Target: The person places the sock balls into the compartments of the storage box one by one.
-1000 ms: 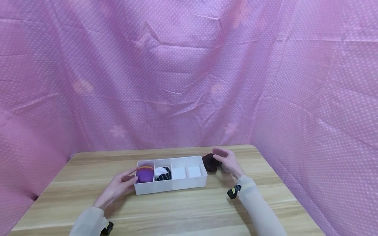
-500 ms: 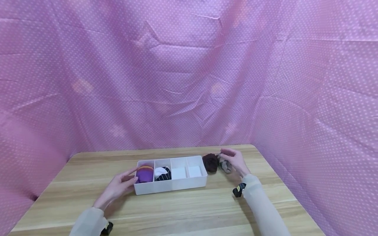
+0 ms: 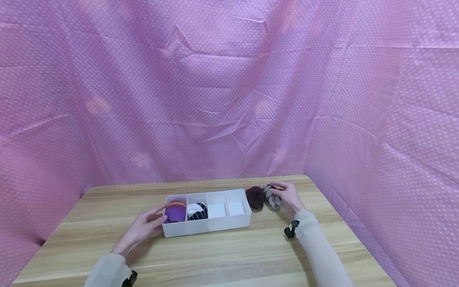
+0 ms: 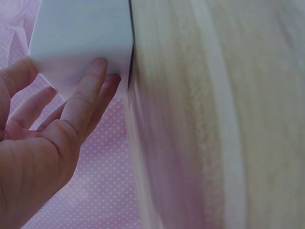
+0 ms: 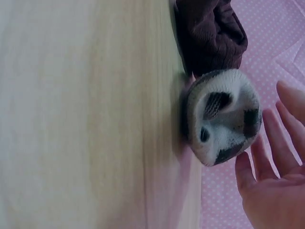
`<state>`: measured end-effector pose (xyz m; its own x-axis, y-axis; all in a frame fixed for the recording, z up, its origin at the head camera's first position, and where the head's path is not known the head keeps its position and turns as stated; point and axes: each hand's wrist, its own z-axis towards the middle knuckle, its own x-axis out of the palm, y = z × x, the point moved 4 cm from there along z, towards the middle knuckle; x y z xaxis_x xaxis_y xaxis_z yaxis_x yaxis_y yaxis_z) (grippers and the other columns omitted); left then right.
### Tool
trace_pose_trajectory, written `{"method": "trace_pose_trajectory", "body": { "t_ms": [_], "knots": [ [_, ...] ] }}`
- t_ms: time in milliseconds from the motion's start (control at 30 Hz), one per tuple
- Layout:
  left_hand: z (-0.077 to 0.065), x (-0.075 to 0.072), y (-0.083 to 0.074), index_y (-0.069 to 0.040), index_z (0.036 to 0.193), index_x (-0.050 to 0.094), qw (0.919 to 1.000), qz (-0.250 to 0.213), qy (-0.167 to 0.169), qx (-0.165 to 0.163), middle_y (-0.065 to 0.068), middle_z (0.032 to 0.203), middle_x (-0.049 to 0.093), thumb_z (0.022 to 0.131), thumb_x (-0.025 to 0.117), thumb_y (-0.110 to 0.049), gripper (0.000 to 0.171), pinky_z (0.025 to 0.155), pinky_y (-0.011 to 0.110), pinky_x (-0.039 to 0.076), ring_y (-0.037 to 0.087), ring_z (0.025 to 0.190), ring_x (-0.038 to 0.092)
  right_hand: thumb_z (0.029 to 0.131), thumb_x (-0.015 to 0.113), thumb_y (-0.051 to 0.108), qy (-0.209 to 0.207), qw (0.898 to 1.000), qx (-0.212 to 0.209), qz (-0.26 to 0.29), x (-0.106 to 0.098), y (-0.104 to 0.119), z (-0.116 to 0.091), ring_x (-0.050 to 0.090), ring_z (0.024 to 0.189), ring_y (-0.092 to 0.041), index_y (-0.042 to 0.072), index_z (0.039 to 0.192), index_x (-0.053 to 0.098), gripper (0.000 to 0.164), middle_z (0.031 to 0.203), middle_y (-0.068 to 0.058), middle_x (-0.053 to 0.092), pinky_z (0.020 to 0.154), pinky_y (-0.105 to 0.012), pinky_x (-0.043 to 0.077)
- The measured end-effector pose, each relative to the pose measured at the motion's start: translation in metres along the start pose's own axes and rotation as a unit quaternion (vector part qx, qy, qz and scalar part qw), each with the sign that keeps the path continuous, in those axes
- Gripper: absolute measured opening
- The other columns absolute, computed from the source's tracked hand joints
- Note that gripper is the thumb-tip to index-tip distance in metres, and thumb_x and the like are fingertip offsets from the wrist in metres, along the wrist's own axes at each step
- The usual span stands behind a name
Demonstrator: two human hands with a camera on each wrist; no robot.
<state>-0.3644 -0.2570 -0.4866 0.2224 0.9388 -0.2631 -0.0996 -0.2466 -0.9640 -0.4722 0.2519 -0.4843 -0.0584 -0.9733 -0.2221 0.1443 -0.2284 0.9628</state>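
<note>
A white divided tray (image 3: pixel 208 227) lies on the wooden table (image 3: pixel 215 255). Its leftmost compartment holds a purple sock ball (image 3: pixel 175 211), and the one beside it holds a black-and-white sock ball (image 3: pixel 198 211). My left hand (image 3: pixel 141 229) rests straight fingers against the tray's left end wall (image 4: pixel 81 43). Right of the tray sit a dark brown sock ball (image 3: pixel 255 197) and a grey patterned sock ball (image 3: pixel 270 197). My right hand (image 3: pixel 288 199) hovers at the grey ball (image 5: pixel 221 121), fingers (image 5: pixel 274 148) straight and close to it, not curled round it.
The tray's two right compartments (image 3: pixel 227 209) hold nothing. Pink dotted cloth (image 3: pixel 229 99) hangs close behind and on both sides of the table. The brown sock ball (image 5: pixel 209 36) touches the grey one. The table's right edge runs near my right forearm.
My right hand has moved rightward from the brown sock ball to the grey one, which now shows. My left hand and the tray have stayed put.
</note>
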Motion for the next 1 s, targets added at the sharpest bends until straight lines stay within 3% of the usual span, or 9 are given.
{"method": "trace_pose_trajectory", "body": {
  "t_ms": [133, 333, 533, 667, 833, 1000],
  "knots": [
    [0.000, 0.000, 0.000, 0.001, 0.152, 0.026, 1.0000, 0.000, 0.003, 0.003, 0.043, 0.140, 0.038, 0.100, 0.057, -0.015, 0.063, 0.096, 0.040, 0.057, 0.044, 0.118, 0.059, 0.085, 0.074, 0.006, 0.026, 0.999, 0.010, 0.015, 0.002, -0.005, 0.002, 0.060, 0.114, -0.017, 0.001, 0.131, 0.061, 0.048, 0.136, -0.019, 0.059, 0.088, -0.016, 0.055],
    [0.002, -0.002, 0.003, -0.003, 0.152, 0.030, 0.9998, 0.004, -0.015, -0.015, 0.041, 0.141, 0.039, 0.098, 0.060, -0.019, 0.063, 0.096, 0.041, 0.057, 0.043, 0.118, 0.060, 0.084, 0.076, 0.010, 0.044, 0.999, 0.014, -0.022, 0.006, -0.009, 0.007, 0.055, 0.121, -0.020, 0.005, 0.133, 0.060, 0.052, 0.136, -0.015, 0.060, 0.094, -0.017, 0.050],
    [0.001, -0.002, 0.004, -0.003, 0.152, 0.031, 0.9997, 0.004, -0.016, -0.016, 0.041, 0.141, 0.040, 0.098, 0.061, -0.020, 0.064, 0.097, 0.043, 0.056, 0.043, 0.117, 0.060, 0.084, 0.076, 0.011, 0.055, 0.997, 0.015, -0.052, 0.009, -0.010, 0.008, 0.048, 0.129, -0.032, 0.003, 0.139, 0.053, 0.060, 0.143, -0.019, 0.053, 0.112, -0.040, 0.040],
    [0.001, -0.001, 0.003, -0.003, 0.152, 0.031, 0.9997, -0.004, -0.015, -0.018, 0.040, 0.142, 0.040, 0.098, 0.061, -0.018, 0.063, 0.097, 0.042, 0.056, 0.042, 0.118, 0.060, 0.084, 0.077, 0.016, 0.065, 0.996, 0.028, -0.059, 0.008, -0.015, 0.009, 0.047, 0.129, -0.033, 0.006, 0.142, 0.050, 0.065, 0.144, -0.018, 0.052, 0.113, -0.045, 0.039],
    [0.001, 0.000, 0.002, -0.003, 0.152, 0.030, 0.9998, -0.016, -0.009, -0.011, 0.041, 0.143, 0.038, 0.098, 0.060, -0.014, 0.062, 0.096, 0.039, 0.057, 0.043, 0.120, 0.058, 0.084, 0.077, 0.019, 0.067, 0.995, 0.030, -0.069, 0.007, -0.020, 0.012, 0.048, 0.127, -0.033, 0.007, 0.143, 0.048, 0.067, 0.143, -0.019, 0.051, 0.108, -0.042, 0.043],
    [-0.001, -0.001, 0.002, -0.003, 0.151, 0.031, 0.9998, -0.008, -0.013, -0.015, 0.040, 0.142, 0.040, 0.098, 0.060, -0.016, 0.062, 0.097, 0.040, 0.057, 0.043, 0.120, 0.058, 0.083, 0.077, 0.013, 0.056, 0.997, 0.042, -0.040, 0.008, -0.023, 0.010, 0.050, 0.121, -0.028, 0.007, 0.141, 0.051, 0.063, 0.139, -0.019, 0.052, 0.094, -0.027, 0.049]
  ]
}}
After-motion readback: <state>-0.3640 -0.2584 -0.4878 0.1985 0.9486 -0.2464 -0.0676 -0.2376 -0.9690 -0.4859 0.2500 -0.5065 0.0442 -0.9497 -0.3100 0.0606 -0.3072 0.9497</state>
